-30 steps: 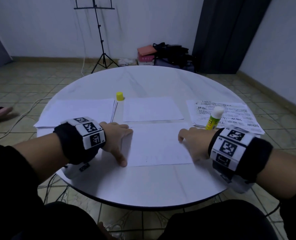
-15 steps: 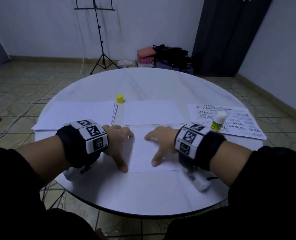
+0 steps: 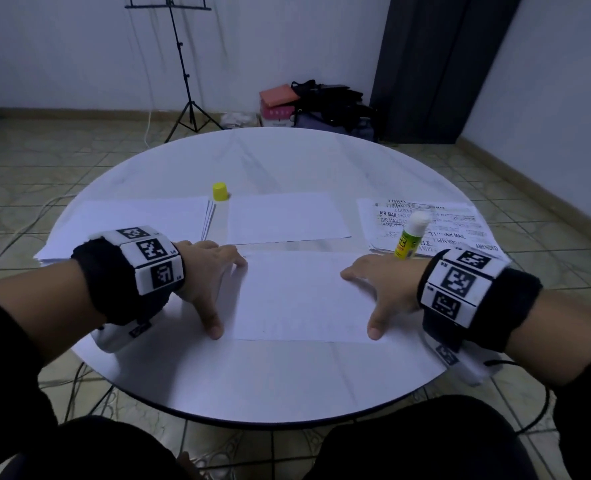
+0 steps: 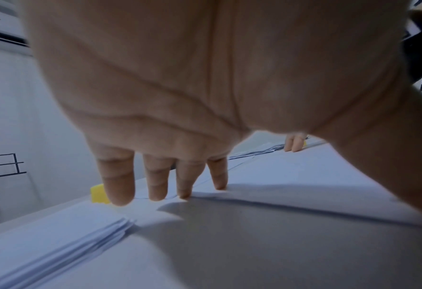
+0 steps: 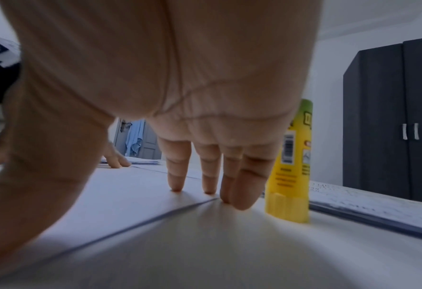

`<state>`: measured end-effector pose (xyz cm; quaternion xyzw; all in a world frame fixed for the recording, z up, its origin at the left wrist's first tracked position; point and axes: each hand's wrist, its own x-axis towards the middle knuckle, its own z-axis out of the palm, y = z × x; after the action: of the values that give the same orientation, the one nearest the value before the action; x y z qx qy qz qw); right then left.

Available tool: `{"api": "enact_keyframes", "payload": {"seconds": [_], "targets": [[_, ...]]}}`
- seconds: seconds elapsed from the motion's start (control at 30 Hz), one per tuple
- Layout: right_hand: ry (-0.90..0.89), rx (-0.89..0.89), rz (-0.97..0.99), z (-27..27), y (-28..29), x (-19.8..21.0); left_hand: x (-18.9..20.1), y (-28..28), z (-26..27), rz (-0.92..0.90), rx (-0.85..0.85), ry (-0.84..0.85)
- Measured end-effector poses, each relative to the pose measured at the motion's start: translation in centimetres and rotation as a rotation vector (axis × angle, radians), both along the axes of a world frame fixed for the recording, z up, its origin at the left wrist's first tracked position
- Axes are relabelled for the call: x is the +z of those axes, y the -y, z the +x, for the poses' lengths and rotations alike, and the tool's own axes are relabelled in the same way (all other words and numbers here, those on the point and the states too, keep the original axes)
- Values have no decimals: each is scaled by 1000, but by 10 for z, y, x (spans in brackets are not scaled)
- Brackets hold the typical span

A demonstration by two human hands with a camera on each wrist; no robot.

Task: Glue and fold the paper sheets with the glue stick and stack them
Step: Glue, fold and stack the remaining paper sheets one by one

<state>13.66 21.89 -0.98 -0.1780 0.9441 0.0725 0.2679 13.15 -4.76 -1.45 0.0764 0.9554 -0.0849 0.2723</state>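
Observation:
A folded white sheet point(image 3: 304, 296) lies near the front of the round white table point(image 3: 252, 382). My left hand point(image 3: 214, 275) presses its left edge with straight fingers point(image 4: 160, 187). At the sheet's right edge my right hand point(image 3: 380, 289) lies flat, fingertips point(image 5: 239, 191) on the paper. The uncapped yellow glue stick point(image 3: 410, 235) stands upright just behind my right hand, also close beside its fingers in the right wrist view point(image 5: 289, 162). Its yellow cap point(image 3: 220, 191) stands farther back, partly hidden by my fingers in the left wrist view point(image 4: 98, 194).
A stack of white sheets point(image 3: 127, 223) lies at the left, its edges near my left hand point(image 4: 56, 254). Another folded sheet point(image 3: 283, 218) lies behind the front one. Printed papers point(image 3: 453, 226) lie at the right. A music stand point(image 3: 183, 64) and bags point(image 3: 321, 102) are on the floor.
My right hand slid left across the front sheet to its middle, then back out to the right edge. My left hand stayed on the left edge.

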Motion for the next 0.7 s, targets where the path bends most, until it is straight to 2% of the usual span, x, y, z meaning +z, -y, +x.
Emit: {"api": "enact_keyframes", "payload": {"seconds": [0.47,0.57,0.7], "targets": [[-15,-54,103,7,8,10,3,-3,0,20,26,-9],[-12,-87,94,11,8,13,2,1,-3,152,94,34],[7,-120,41,16,8,12,4,8,-3,515,224,64]]}}
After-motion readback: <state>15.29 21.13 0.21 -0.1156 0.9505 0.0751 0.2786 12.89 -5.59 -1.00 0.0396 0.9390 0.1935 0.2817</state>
